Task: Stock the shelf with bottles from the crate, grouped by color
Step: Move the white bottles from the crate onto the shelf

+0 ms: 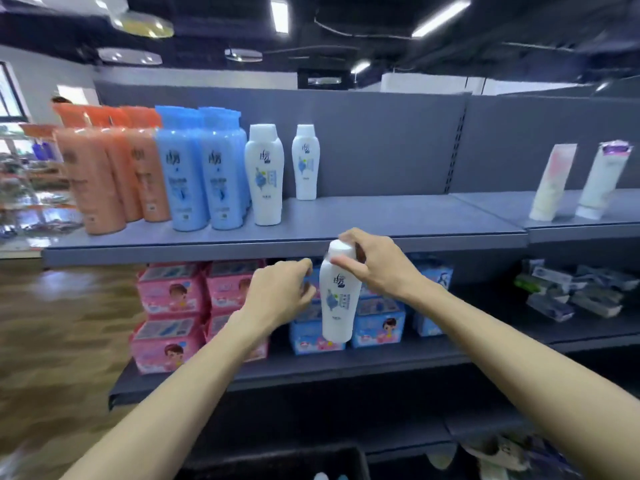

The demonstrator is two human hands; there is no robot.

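My right hand (377, 263) grips a white bottle (337, 299) by its cap, and the bottle hangs upright in front of the grey top shelf's (398, 220) front edge. My left hand (280, 292) is just left of the bottle with curled fingers and holds nothing. On the shelf stand orange bottles (100, 178) at the left, then blue bottles (201, 178), then two white bottles (265, 174) (304, 162). The dark crate (277, 462) is at the bottom edge, with bottle caps showing inside.
Two tubes (554, 181) lean on the neighbouring shelf section at the right. Pink packs (173, 306) and blue packs (377, 320) fill the lower shelf behind my hands. Boxed goods (571, 292) lie at the lower right. Wooden floor is to the left.
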